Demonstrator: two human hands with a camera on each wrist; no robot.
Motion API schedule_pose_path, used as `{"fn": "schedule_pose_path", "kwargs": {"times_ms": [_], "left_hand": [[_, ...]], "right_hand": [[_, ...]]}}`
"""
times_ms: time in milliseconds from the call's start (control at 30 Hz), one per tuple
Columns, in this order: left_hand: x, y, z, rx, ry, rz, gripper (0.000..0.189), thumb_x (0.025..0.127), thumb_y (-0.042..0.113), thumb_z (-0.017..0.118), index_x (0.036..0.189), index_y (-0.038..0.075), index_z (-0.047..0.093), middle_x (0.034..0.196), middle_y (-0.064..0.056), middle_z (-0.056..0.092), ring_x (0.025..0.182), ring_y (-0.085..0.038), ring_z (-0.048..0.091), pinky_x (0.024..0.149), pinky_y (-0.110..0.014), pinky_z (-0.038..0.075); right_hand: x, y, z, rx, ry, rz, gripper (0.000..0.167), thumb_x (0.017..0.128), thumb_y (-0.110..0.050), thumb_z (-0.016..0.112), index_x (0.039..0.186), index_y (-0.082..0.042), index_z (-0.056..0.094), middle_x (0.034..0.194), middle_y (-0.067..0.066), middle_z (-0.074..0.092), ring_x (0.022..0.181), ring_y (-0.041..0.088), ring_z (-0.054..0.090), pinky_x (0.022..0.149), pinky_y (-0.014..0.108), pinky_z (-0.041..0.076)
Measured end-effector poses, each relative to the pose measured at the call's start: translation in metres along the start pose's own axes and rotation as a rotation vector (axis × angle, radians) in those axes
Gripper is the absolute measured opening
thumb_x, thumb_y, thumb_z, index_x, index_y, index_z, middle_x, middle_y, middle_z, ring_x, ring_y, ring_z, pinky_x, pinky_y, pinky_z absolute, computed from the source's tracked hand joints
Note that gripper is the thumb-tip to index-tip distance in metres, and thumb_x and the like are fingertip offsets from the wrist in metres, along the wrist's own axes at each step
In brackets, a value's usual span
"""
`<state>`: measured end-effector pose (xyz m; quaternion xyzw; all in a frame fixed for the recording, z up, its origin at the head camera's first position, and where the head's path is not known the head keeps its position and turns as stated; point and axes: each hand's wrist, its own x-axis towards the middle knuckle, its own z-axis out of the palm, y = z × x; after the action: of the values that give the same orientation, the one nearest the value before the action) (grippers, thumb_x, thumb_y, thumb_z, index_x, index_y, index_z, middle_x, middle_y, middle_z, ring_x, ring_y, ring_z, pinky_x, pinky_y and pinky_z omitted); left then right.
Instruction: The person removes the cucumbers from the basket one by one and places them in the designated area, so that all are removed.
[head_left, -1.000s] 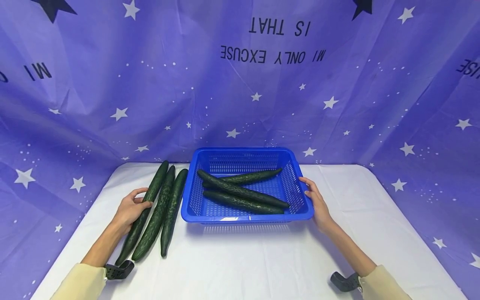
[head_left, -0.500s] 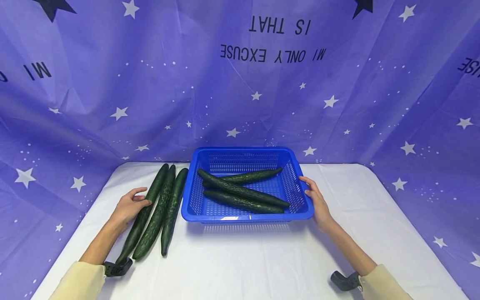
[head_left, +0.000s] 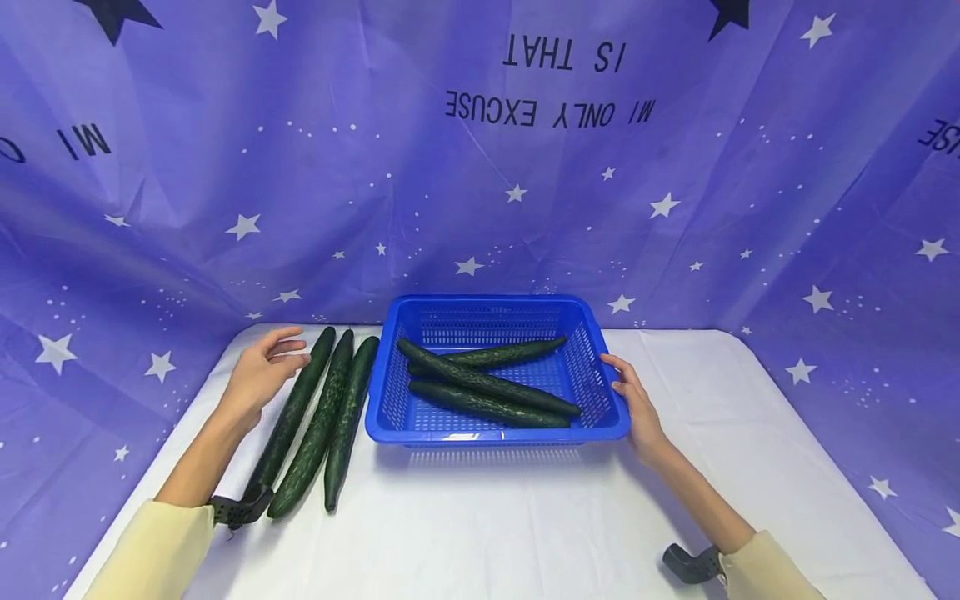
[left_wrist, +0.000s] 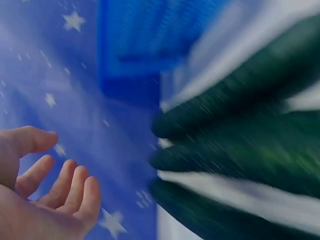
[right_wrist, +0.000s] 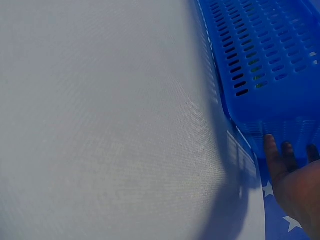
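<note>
In the head view, my left hand (head_left: 258,375) is raised at the upper left of the leftmost cucumber (head_left: 296,404), fingers loosely bent and holding nothing. Beside that one lie two more dark green cucumbers, the middle cucumber (head_left: 318,433) and the right cucumber (head_left: 351,425). My right hand (head_left: 641,417) touches the right end of the blue plastic basket (head_left: 495,436); the right wrist view shows fairly straight fingers (right_wrist: 274,157) against its outer wall. Inside the basket are three cucumbers, one crossing over another, with a cucumber (head_left: 480,406) in front.
A white cloth (head_left: 480,525) covers the table. Behind it and at both sides hangs a purple curtain (head_left: 420,200) with stars and lettering. Each wrist wears a black strap device (head_left: 243,504). The left wrist view is blurred.
My left hand has let go of the leftmost cucumber and moved up and away from it. The right hand and basket stay put.
</note>
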<state>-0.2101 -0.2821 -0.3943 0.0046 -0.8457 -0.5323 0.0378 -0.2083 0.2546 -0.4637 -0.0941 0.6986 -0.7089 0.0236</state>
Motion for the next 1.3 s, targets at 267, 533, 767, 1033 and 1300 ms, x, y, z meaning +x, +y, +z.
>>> {"fn": "schedule_pose_path", "kwargs": {"times_ms": [267,533,767,1033,1300], "left_hand": [[0.010,0.061,0.028,-0.019,-0.138,0.137,0.045,0.100,0.014,0.063,0.141,0.000,0.053,0.132,-0.020,0.059,0.117,-0.018,0.058,0.092,-0.023,0.045],[0.029,0.097,0.065,-0.022,-0.260,0.212,0.034,0.098,0.010,0.065,0.131,0.001,0.062,0.132,-0.018,0.061,0.120,-0.031,0.058,0.100,-0.049,0.044],[0.044,0.112,0.095,-0.075,-0.344,0.250,0.034,0.096,0.009,0.067,0.130,0.004,0.063,0.130,-0.013,0.062,0.120,-0.028,0.058,0.100,-0.047,0.045],[0.064,0.112,0.124,-0.042,-0.433,0.287,0.031,0.097,0.010,0.066,0.129,0.006,0.065,0.129,-0.011,0.063,0.119,-0.026,0.059,0.099,-0.045,0.046],[0.077,0.110,0.149,0.015,-0.584,0.260,0.034,0.098,0.008,0.065,0.131,0.002,0.063,0.134,-0.020,0.059,0.122,-0.027,0.057,0.100,-0.042,0.046]], "right_hand": [[0.001,0.001,0.000,-0.003,-0.004,-0.002,0.046,0.107,-0.017,0.026,0.152,-0.008,0.028,0.150,0.020,0.024,0.120,0.030,0.038,0.090,0.024,0.046],[0.001,0.001,-0.001,-0.004,-0.001,0.007,0.046,0.107,-0.017,0.026,0.152,-0.009,0.029,0.149,0.020,0.025,0.118,0.029,0.041,0.088,0.024,0.048],[0.001,0.001,0.000,0.006,0.004,0.016,0.047,0.106,-0.017,0.026,0.152,-0.009,0.028,0.150,0.020,0.025,0.120,0.032,0.039,0.089,0.025,0.048],[0.000,0.001,0.000,0.008,0.010,0.006,0.046,0.106,-0.016,0.027,0.152,-0.008,0.029,0.147,0.019,0.026,0.117,0.027,0.042,0.088,0.025,0.047],[-0.001,0.001,0.000,-0.005,0.008,-0.002,0.045,0.107,-0.016,0.026,0.151,-0.009,0.029,0.147,0.020,0.026,0.116,0.027,0.044,0.087,0.025,0.049]]}}
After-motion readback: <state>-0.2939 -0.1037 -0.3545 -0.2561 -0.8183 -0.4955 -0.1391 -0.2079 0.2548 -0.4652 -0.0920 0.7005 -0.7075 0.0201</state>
